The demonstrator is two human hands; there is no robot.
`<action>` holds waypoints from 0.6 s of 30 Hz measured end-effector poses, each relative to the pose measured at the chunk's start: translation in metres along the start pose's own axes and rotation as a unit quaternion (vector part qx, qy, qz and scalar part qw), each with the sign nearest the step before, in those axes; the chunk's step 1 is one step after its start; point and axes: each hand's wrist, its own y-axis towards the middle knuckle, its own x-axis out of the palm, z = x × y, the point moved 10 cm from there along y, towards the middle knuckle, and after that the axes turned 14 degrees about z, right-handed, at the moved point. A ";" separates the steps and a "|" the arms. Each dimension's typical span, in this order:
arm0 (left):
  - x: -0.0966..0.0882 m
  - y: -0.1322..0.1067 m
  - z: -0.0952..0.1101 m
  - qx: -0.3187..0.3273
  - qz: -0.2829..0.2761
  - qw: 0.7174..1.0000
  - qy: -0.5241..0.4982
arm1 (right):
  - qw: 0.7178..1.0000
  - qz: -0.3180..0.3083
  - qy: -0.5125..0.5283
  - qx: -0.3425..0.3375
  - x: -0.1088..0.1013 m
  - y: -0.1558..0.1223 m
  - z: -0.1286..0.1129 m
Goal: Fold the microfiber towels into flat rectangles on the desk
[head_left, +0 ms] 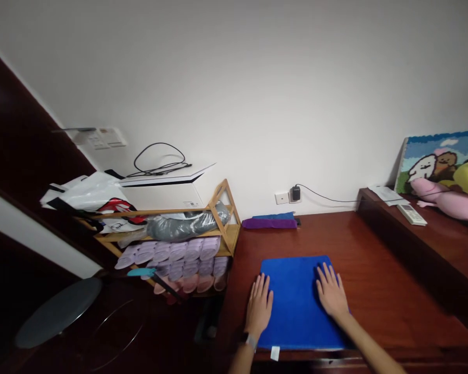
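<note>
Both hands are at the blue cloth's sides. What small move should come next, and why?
I'd probably have the left hand pinch the left edge of the blue cloth. It lies spread on the table, and that hand is at that edge, fingers straight, gripping nothing; the right hand, by the opposite edge, could steady it.

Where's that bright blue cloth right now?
In the head view, the blue cloth lies flat on the reddish-brown table, right of centre low down, between the left hand and right hand at its side edges.
</note>
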 end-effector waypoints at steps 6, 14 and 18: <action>-0.012 -0.070 0.010 0.090 -0.059 0.994 0.002 | 0.997 -0.028 0.061 -0.048 0.008 -0.090 -0.041; -0.023 -0.070 -0.125 -0.065 -0.033 0.990 0.121 | 0.998 -0.008 0.038 -0.049 0.003 -0.080 0.005; -0.018 -0.045 -0.114 -0.058 -0.022 0.993 0.100 | 0.999 -0.007 0.021 -0.050 -0.001 -0.062 0.051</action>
